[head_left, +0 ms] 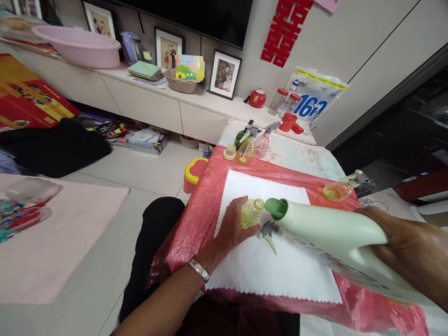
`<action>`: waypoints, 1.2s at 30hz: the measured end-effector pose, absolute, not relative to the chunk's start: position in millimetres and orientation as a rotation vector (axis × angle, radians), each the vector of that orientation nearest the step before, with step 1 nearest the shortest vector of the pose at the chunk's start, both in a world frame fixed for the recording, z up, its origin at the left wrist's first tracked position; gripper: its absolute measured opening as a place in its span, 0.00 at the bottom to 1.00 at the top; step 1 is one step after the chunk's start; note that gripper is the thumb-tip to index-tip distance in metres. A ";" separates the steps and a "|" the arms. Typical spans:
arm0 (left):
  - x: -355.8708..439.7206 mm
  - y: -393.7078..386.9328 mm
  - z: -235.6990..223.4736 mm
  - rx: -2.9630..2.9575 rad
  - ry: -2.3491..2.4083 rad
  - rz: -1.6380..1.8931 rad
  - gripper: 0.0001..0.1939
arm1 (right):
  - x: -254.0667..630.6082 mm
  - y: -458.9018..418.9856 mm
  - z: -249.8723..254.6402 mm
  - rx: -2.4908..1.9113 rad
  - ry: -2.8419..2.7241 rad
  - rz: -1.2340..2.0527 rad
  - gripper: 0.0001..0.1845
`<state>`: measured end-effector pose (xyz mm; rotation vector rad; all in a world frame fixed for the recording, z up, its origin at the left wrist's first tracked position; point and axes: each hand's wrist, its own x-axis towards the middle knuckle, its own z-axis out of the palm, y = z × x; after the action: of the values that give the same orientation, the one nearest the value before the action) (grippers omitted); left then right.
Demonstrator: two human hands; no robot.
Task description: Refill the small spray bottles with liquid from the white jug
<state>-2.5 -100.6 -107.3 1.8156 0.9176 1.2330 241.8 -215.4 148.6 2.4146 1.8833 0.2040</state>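
Note:
My left hand [235, 219] is wrapped round a small yellow-tinted clear bottle [250, 213] with its cap off and its mouth uncovered. My right hand [395, 235] grips the handle of a large pale green jug [325, 228], tipped over on its side. The jug's dark green spout [276, 208] is close to the small bottle's mouth; no stream of liquid shows between them. Under the spout, a grey and green trigger spray head [269, 233] lies on a white scalloped cloth [269, 275].
Spray bottles [246, 150] and a round pale lid [229, 152] are at the table's far left. Another spray bottle [339, 190] with amber liquid is at the right. Red plastic sheeting [189, 238] covers the table. A yellow and red stool [195, 172] stands beside it.

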 end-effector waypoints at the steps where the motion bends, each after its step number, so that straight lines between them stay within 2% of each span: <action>1: -2.6 -100.7 -107.0 1.813 0.917 1.230 0.43 | 241.5 -215.7 148.5 2.389 1.908 0.224 0.16; 8: -2.6 -100.9 -106.7 1.814 0.890 1.245 0.42 | 242.5 -215.6 145.3 2.230 2.035 0.432 0.19; 25: -4.6 -102.5 -107.7 1.793 0.856 1.225 0.43 | 247.8 -212.5 148.3 2.151 2.022 0.429 0.21; 36: -5.3 -102.6 -105.6 1.777 0.863 1.207 0.42 | 247.4 -209.3 151.3 2.057 2.061 0.550 0.23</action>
<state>-5.3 -102.6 -105.6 1.7775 0.8634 1.2066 247.4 -209.3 151.3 2.0573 2.0609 0.5496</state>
